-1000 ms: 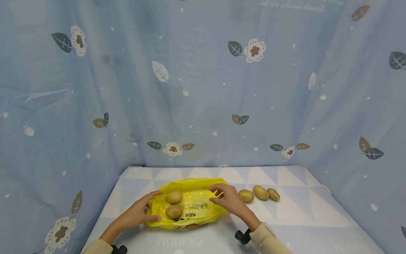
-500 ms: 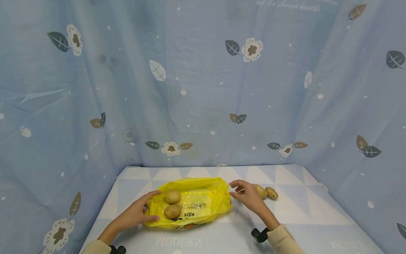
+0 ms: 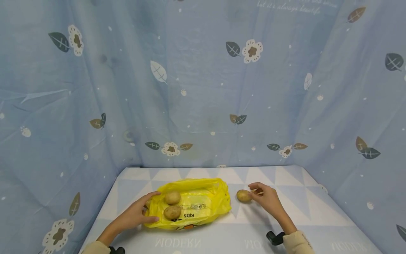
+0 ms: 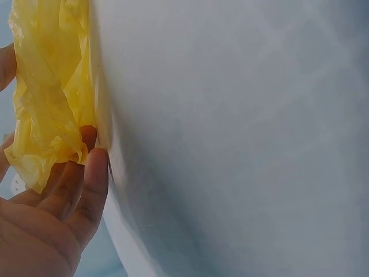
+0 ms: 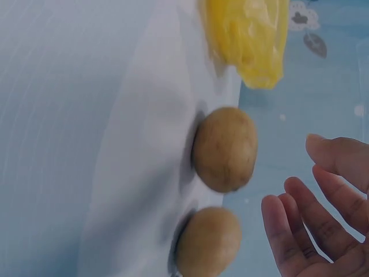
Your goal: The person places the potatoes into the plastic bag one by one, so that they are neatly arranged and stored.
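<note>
A yellow plastic bag (image 3: 203, 197) lies spread open on the table, with two potatoes (image 3: 172, 212) in its left half. Part of another potato shows at the bag's left end, beside the left hand. My left hand (image 3: 137, 212) holds that end, thumb at the near rim and fingers at the far one; the left wrist view has the fingers curled around crumpled yellow plastic. To the right of the bag, my right hand (image 3: 266, 200) hovers with loosely bent fingers and nothing in them. Near its fingertips lies a potato (image 3: 244, 195); a second potato (image 5: 209, 242) shows in the right wrist view.
The table (image 3: 215, 236) has a pale triangle pattern and printed lettering. A blue curtain (image 3: 203, 88) with leaves and flowers hangs behind it and at both sides. Black wrist straps (image 3: 275, 238) sit at both sleeves.
My right hand has moved from over the bag to the right, past the nearest loose potato, and now hides the potatoes farther right in the head view. The left hand stays at the bag.
</note>
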